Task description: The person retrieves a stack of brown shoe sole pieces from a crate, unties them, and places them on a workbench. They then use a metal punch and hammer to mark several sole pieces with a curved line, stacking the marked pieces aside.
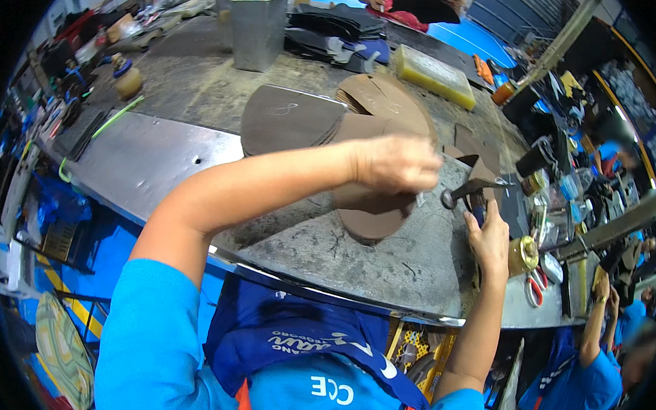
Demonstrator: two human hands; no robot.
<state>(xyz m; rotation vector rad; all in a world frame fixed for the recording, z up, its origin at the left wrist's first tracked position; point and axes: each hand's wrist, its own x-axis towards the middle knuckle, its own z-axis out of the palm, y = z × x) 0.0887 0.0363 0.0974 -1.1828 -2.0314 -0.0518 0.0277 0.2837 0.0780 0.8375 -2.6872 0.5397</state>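
My left hand (397, 163) is closed and presses down on a brown leather piece (372, 215) lying on the worn metal workbench (158, 161); what the fingers pinch is hidden. My right hand (487, 241) grips the handle of a hammer (470, 191), whose round head points left toward the leather, just right of my left hand. A stack of similar brown leather pieces (292, 120) fans out just beyond my left forearm.
A metal box (258, 28), a yellow block (435, 76) and dark cut pieces (339, 25) sit at the far side. A round brass tin (522, 256) and red-handled pliers (535, 289) lie right of my hand. Other people work at far and lower right.
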